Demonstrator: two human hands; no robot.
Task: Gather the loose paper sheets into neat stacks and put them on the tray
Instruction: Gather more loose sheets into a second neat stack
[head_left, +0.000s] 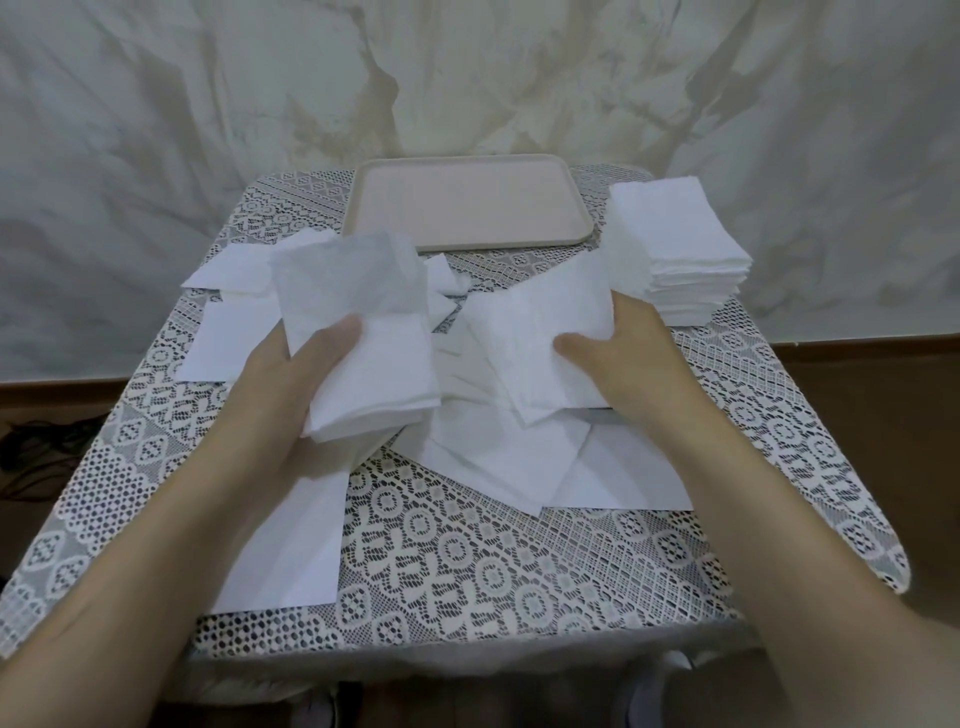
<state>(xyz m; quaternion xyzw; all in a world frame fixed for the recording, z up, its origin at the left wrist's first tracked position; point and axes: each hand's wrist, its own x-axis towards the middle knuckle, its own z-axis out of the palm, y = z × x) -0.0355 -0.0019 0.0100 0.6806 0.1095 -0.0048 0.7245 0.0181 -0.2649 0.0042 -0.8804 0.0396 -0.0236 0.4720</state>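
- Table (467, 561) draped in a white lace cloth, bearing everything listed below.
- Loose paper sheets (498, 457) scattered and overlapping across the middle and left of the table, all lying nearer than the tray, some partly hidden under the forearms.
- Tray (467, 241), pale pink, lying flat at the far edge of the table, just beyond the loose paper sheets.
- Tall squared stack (675, 244) standing on the table at the far right, just beside the tray and apart from it.
- Left hand (291, 379) raised over the left of the table, fingers curled under a thick bundle (363, 374), thumb pressing on top; uppermost sheet lifting away at its far end.
- Right hand (628, 358) at middle right, fingers closed round the right edge of a few tilted sheets (535, 332), thumb lying across the top; number of sheets impossible to tell.
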